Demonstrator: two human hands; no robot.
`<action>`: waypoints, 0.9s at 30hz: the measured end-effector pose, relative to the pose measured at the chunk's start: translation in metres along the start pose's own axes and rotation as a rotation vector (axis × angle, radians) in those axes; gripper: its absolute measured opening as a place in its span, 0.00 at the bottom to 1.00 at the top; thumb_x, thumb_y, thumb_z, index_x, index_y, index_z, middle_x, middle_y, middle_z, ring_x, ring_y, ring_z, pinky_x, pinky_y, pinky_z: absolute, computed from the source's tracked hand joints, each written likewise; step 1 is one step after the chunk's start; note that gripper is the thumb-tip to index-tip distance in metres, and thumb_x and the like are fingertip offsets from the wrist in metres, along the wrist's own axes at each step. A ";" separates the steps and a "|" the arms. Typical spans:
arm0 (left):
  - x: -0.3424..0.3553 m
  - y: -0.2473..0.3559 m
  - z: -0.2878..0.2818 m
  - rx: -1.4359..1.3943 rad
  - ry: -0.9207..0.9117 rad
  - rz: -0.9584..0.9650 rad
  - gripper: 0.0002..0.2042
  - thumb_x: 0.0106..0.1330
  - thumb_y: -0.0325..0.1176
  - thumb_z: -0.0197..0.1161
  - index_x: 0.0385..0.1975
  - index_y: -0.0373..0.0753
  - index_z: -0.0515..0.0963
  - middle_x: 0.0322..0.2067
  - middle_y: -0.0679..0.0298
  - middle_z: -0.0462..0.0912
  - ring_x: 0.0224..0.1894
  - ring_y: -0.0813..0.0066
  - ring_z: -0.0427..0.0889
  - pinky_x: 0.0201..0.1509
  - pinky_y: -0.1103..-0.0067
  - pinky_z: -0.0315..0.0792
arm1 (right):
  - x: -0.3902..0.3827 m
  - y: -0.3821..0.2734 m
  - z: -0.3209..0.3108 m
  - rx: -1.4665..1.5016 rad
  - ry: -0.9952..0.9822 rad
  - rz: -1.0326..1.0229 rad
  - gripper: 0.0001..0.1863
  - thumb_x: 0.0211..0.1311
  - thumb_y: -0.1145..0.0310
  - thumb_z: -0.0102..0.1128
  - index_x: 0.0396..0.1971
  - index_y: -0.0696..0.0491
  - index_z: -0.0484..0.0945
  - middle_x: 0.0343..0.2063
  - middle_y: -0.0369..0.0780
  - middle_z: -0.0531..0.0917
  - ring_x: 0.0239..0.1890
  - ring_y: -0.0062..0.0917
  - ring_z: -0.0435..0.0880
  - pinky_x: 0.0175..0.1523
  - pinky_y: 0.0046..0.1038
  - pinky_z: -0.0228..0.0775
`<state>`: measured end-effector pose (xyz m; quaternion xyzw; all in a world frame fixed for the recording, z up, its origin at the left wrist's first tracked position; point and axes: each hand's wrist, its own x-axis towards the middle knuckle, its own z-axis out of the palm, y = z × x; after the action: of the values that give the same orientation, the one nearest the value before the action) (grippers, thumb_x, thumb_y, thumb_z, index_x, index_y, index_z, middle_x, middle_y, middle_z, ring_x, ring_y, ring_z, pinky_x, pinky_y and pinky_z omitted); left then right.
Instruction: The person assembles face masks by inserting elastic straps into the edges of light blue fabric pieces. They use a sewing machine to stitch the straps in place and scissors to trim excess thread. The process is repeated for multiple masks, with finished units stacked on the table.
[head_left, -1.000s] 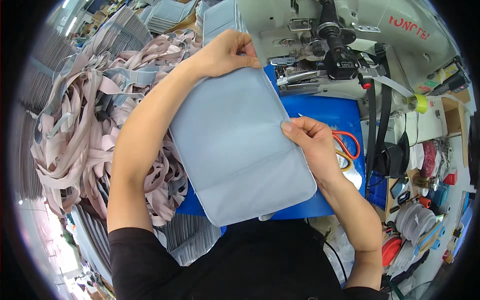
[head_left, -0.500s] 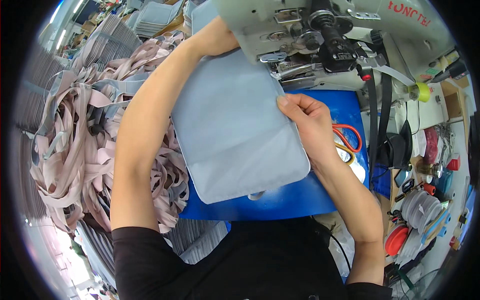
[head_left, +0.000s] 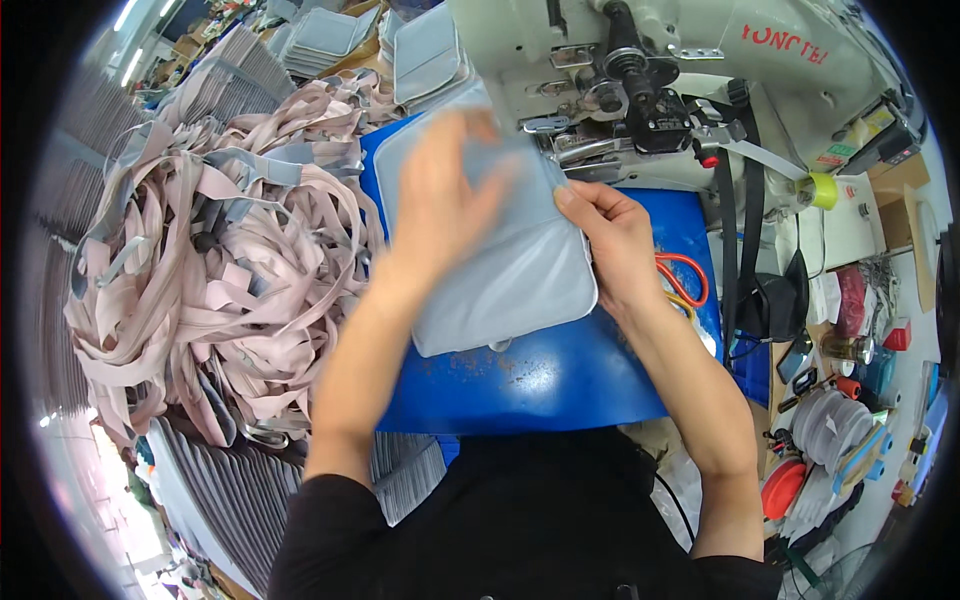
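Observation:
A blue-grey fabric panel (head_left: 510, 300) with rounded corners and pale piped edges lies over the blue work surface (head_left: 520, 390), its far right edge at the sewing machine's needle area. My right hand (head_left: 618, 240) pinches the panel's right edge between thumb and fingers, just in front of the machine. My left hand (head_left: 445, 195) is over the panel's left part, its fingers smeared by motion, so I cannot tell whether it touches the cloth. The sewing machine (head_left: 640, 110) stands beyond and to the right, its presser parts close to the panel edge.
Tangled pink and grey zipper strips (head_left: 270, 290) heap up at the left. Stacked grey panels (head_left: 425, 60) sit behind. Red-handled scissors (head_left: 685, 275) lie right of my right hand. Black straps (head_left: 740, 220) hang by the machine, and a rack of spools and tools (head_left: 830, 425) is farther right.
My left hand has come back from the far end of the panel toward me. The panel has shifted away, showing more blue surface in front. My right hand keeps its pinch.

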<state>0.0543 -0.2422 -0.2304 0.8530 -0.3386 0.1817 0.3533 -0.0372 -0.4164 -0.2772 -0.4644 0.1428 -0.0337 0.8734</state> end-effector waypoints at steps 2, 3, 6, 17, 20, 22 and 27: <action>-0.049 0.061 -0.003 -0.020 -0.034 0.071 0.18 0.52 0.28 0.77 0.43 0.37 0.80 0.54 0.50 0.85 0.54 0.54 0.85 0.60 0.63 0.77 | 0.007 0.003 -0.001 0.016 -0.011 -0.012 0.14 0.68 0.67 0.70 0.46 0.63 0.84 0.32 0.36 0.87 0.31 0.14 0.81 0.38 0.19 0.73; -0.060 0.070 -0.003 0.010 -0.057 0.102 0.17 0.53 0.27 0.77 0.41 0.37 0.80 0.53 0.49 0.85 0.54 0.54 0.86 0.59 0.64 0.77 | 0.011 0.006 -0.003 0.012 -0.022 -0.013 0.14 0.69 0.67 0.70 0.45 0.62 0.85 0.32 0.35 0.86 0.32 0.13 0.80 0.38 0.19 0.72; -0.070 0.066 0.001 0.102 -0.121 0.233 0.13 0.56 0.24 0.76 0.39 0.36 0.80 0.51 0.49 0.87 0.53 0.57 0.87 0.56 0.68 0.79 | -0.001 0.004 -0.002 -0.001 -0.018 -0.005 0.15 0.68 0.64 0.71 0.44 0.61 0.85 0.32 0.33 0.85 0.33 0.13 0.78 0.38 0.20 0.71; -0.058 0.060 0.001 0.083 -0.078 0.506 0.06 0.52 0.18 0.68 0.29 0.33 0.82 0.41 0.58 0.90 0.40 0.61 0.88 0.42 0.71 0.81 | -0.050 0.021 -0.014 -0.169 -0.012 -0.068 0.06 0.69 0.71 0.67 0.38 0.58 0.85 0.29 0.33 0.85 0.28 0.11 0.80 0.33 0.17 0.75; -0.052 0.065 0.002 0.132 -0.083 0.512 0.04 0.53 0.20 0.67 0.28 0.35 0.82 0.40 0.62 0.90 0.41 0.65 0.88 0.40 0.73 0.80 | -0.052 0.022 -0.009 -0.077 -0.002 -0.060 0.07 0.71 0.72 0.65 0.42 0.59 0.86 0.30 0.33 0.86 0.29 0.11 0.82 0.34 0.17 0.78; -0.046 0.063 0.000 0.147 -0.099 0.506 0.05 0.53 0.21 0.68 0.29 0.36 0.83 0.40 0.63 0.90 0.41 0.66 0.88 0.39 0.73 0.79 | -0.046 0.022 -0.007 -0.054 -0.016 -0.067 0.08 0.72 0.73 0.64 0.44 0.60 0.86 0.30 0.34 0.86 0.30 0.11 0.82 0.35 0.18 0.79; -0.021 0.045 -0.001 0.160 -0.160 0.467 0.08 0.52 0.22 0.68 0.32 0.39 0.84 0.40 0.63 0.90 0.40 0.65 0.87 0.38 0.70 0.77 | -0.014 0.023 0.000 -0.015 -0.023 -0.068 0.10 0.71 0.72 0.65 0.48 0.59 0.86 0.30 0.32 0.86 0.30 0.11 0.81 0.35 0.18 0.79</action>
<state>0.0076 -0.2556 -0.2196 0.7887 -0.5375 0.2166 0.2052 -0.0524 -0.4004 -0.2933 -0.4760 0.1170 -0.0569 0.8698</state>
